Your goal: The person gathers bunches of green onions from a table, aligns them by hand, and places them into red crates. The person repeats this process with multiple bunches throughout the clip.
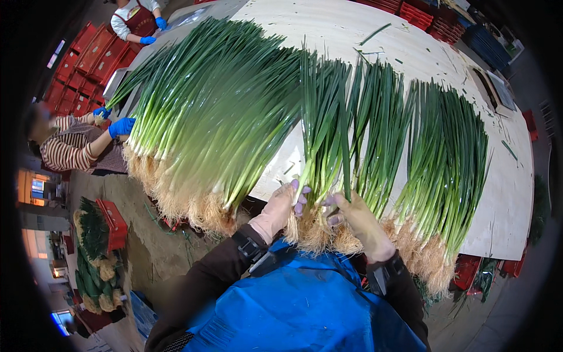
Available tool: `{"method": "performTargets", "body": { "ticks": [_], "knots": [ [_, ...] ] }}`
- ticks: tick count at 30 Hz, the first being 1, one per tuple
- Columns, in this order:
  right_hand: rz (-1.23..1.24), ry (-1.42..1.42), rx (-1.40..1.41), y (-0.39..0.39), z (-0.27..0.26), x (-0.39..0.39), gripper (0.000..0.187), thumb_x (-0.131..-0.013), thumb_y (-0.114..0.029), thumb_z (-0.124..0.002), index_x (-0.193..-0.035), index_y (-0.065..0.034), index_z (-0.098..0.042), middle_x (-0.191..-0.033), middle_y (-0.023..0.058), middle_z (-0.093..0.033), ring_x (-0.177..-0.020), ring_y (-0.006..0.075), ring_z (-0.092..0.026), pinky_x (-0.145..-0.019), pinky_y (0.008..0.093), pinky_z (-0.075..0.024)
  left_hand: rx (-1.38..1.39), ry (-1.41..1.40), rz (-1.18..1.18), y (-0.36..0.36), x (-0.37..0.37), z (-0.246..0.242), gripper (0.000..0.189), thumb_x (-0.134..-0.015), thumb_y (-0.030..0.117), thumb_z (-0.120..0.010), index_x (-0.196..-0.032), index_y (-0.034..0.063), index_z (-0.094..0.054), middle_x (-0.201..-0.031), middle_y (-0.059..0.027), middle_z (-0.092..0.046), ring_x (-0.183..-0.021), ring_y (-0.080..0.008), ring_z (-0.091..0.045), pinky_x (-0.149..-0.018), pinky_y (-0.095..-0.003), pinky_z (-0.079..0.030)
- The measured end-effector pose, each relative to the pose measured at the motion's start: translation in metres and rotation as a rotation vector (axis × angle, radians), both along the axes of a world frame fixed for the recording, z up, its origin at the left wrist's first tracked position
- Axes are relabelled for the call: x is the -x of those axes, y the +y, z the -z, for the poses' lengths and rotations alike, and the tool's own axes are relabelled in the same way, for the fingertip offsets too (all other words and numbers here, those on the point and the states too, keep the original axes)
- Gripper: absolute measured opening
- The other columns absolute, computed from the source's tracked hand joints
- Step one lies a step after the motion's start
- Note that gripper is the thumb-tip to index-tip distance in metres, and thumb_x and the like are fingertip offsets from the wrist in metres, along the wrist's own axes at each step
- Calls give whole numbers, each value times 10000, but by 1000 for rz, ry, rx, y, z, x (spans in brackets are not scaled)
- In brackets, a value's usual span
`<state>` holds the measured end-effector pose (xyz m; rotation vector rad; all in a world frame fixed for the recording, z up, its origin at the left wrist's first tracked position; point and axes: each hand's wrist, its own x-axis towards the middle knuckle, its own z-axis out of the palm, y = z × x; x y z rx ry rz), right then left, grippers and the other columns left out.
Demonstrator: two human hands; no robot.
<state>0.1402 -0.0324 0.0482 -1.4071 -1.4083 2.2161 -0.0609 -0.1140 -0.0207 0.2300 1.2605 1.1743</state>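
My left hand [277, 211], with purplish fingertips, grips a green onion [309, 171] near its pale base, its roots hanging below the fingers. To its right, my right hand [358, 218] has its fingers bent around the lower end of a long, dark green leaf [344, 145]. Under and between both hands lies a small bunch of green onions [325, 163], with tangled tan roots [314, 231] towards me. A large heap of green onions [220, 105] spreads to the left. Right of my hands lie two more bunches, a nearer one [378, 132] and a farther one [444, 163].
Loose leaf scraps [374, 34] lie on the pale tabletop [506, 198]. A framed device [497, 92] sits near its right edge. A co-worker in striped sleeves [70, 143] handles onions at left; another person [136, 20] stands beyond. Red crates [83, 70] are stacked behind them.
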Motion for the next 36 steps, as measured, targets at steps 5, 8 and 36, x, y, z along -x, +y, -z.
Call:
{"method": "performTargets", "body": {
  "ticks": [5, 8, 36],
  "knots": [
    [203, 178, 167, 5, 37, 41, 308, -1012, -307, -585, -1222, -83, -608, -799, 1, -626, -596, 67, -512, -490, 203, -389, 105, -371, -35, -1, -8, -2, 459, -1068, 405, -378, -1076, 15, -621, -715, -25, -556, -489, -146, -467, -465, -291, -384],
    [48, 315, 233, 11, 54, 49, 330, -991, -312, -624, -1244, -100, -631, -754, -35, -584, -552, 59, -458, -473, 205, -358, 90, -618, -85, -7, -10, -3, 467, -1068, 401, -358, -1111, 6, -605, -688, -30, -523, -457, -138, -413, -462, -289, -351],
    [158, -26, 4, -85, -29, -124, 270, -1010, -279, -564, -949, -30, -648, -640, 18, -599, -499, 78, -502, -422, 233, -385, 147, 525, 151, 64, 6, -11, 314, -1040, 267, -505, -1226, 17, -545, -815, -17, -586, -675, -104, -524, -583, -259, -485]
  ]
}}
